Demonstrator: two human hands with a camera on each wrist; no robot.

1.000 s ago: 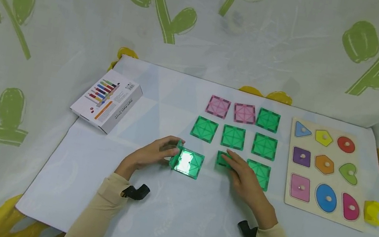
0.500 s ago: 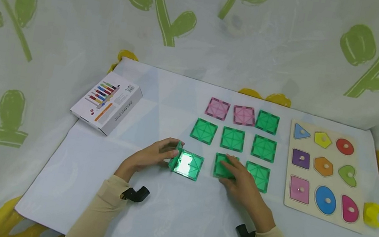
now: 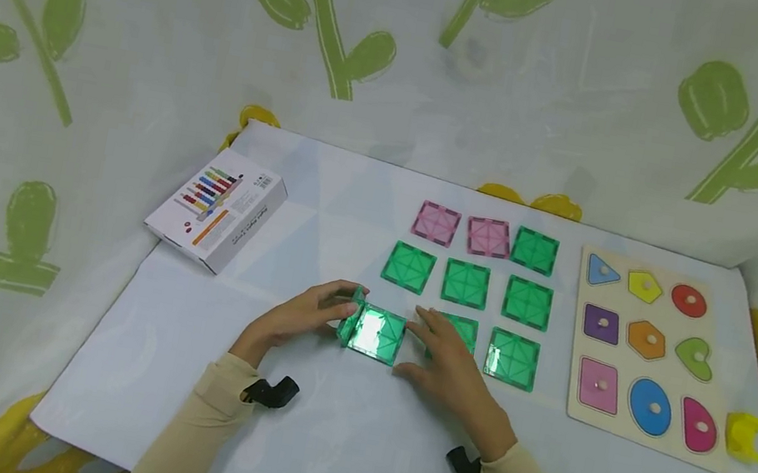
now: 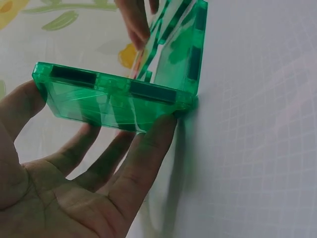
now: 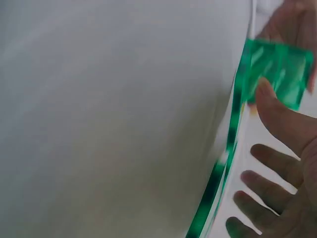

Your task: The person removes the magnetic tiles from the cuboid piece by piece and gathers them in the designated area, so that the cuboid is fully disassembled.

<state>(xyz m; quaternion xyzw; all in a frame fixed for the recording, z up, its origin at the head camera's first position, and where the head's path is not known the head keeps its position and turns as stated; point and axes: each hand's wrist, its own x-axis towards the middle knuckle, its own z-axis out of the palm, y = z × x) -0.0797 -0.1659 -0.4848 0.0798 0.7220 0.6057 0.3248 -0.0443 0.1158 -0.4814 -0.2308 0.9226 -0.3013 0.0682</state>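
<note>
My left hand (image 3: pixel 294 318) holds a green translucent magnetic tile (image 3: pixel 350 321) upright on its edge. In the left wrist view, thumb and fingers lie against that upright tile (image 4: pixel 99 101). A second green tile (image 3: pixel 380 335) lies flat on the table, its left edge meeting the upright one. My right hand (image 3: pixel 453 370), fingers spread, is at the flat tile's right side; whether the fingertips touch it I cannot tell. Another green tile (image 3: pixel 463 332) lies partly hidden beneath the right hand. Beside it rests a further green tile (image 3: pixel 512 359).
Behind the hands lie several green tiles (image 3: pixel 465 284) and two pink tiles (image 3: pixel 436 223) in rows. A wooden shape puzzle board (image 3: pixel 680 387) is on the right, with a yellow piece (image 3: pixel 743 436) beside it. A white box (image 3: pixel 220 208) sits at the back left.
My right hand has left the green tile it was over and moved left to the flat tile beside the upright one. The left hand keeps its hold in place.
</note>
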